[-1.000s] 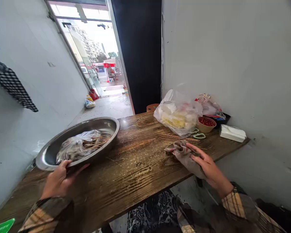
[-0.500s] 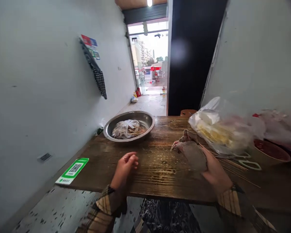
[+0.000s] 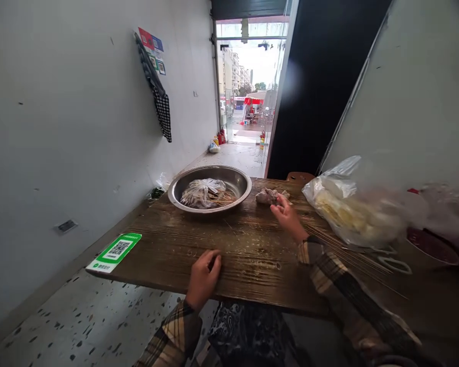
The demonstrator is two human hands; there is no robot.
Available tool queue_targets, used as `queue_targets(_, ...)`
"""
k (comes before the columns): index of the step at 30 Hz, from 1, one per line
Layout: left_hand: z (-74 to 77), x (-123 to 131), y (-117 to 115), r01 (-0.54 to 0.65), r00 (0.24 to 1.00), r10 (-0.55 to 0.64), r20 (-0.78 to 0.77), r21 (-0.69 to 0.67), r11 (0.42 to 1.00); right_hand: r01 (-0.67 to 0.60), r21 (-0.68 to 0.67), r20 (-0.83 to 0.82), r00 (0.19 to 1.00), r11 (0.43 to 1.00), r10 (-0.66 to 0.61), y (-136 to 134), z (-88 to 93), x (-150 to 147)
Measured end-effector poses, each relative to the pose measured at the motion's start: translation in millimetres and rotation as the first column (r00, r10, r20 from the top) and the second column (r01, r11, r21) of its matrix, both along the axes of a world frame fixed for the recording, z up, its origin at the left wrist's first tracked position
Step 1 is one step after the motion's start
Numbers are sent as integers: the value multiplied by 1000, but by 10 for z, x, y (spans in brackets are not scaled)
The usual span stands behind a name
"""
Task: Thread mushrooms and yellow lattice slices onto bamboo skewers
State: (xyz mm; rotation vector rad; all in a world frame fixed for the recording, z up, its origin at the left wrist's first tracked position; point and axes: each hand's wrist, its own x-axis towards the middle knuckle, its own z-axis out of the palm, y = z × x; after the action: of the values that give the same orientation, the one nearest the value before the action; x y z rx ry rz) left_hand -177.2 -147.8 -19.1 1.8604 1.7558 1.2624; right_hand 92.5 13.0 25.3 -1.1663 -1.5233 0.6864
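A crumpled greyish-pink floppy piece (image 3: 266, 196), like a rag, lies on the far part of the wooden table, to the right of the metal basin. My right hand (image 3: 288, 218) is stretched out just in front of it, fingers apart and holding nothing; whether the fingertips touch it I cannot tell. My left hand (image 3: 204, 278) rests at the near edge of the table with its fingers curled in and nothing visible in them. The steel basin (image 3: 176, 204) holds a clear plastic bag (image 3: 202, 192) and several thin wooden skewers (image 3: 222, 198).
On the right lie loose skewers (image 3: 352, 255), a bulging plastic bag (image 3: 340, 209) with yellow contents, pale-handled scissors (image 3: 396, 264) and a bowl (image 3: 430, 250) of dark red stuff. A green QR-code card (image 3: 115, 252) is at the table's left corner. Beyond stands a stool (image 3: 300, 177).
My right hand has moved forward and left and let go of the greyish piece, which now lies crumpled farther back. My left hand has shifted slightly. The view has turned a little.
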Motion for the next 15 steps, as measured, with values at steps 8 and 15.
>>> queue_targets(8, -10, 24, 81, -81, 985, 90, -149, 68, 994, -32, -90, 196, 979, 995, 49, -781, -562, 260)
queue_targets(15, 4, 106, 214, -100, 892, 103, -439, 30, 995, -37, -130, 303, 950, 991, 75, -938, -453, 364)
